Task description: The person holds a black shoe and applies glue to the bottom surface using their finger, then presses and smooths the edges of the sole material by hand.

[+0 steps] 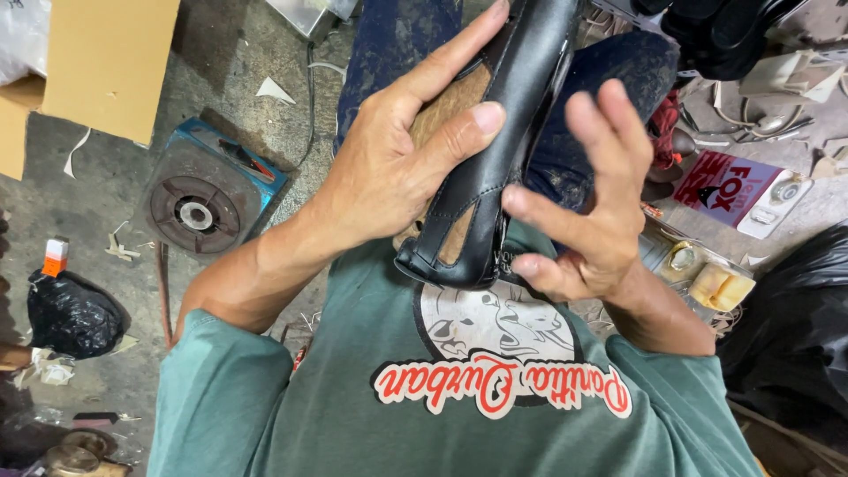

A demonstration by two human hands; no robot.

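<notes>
At the bottom of the frame, nearest the camera, lies the person's green printed shirt (459, 415), with both forearms rising from its sleeves toward the centre. Just above the shirt's round print sits the heel end of a black leather shoe upper (495, 168), which runs up the middle of the frame to the top edge. Tan lining shows through its side cut-out and along its left side.

The left hand (397, 168) is closed around the upper from the left: the thumb presses across the black leather at mid-height, and the fingers stretch up along the tan side. The right hand (587, 203) is partly open at the right of the upper, its fingers spread and curled; the thumb and lower fingertips touch the upper's right edge near the heel end, though whether they pinch it I cannot tell.

Behind the hands are the person's dark blue trousers (389, 44). Farther out on the grey floor (221, 79), a blue-cased round machine (205, 199) lies at middle left, a black plastic bag (71, 314) at lower left, and a cardboard box (97, 62) at upper left. At right lie a red and white carton (729, 190) and a clear tray (707, 274) of small parts.
</notes>
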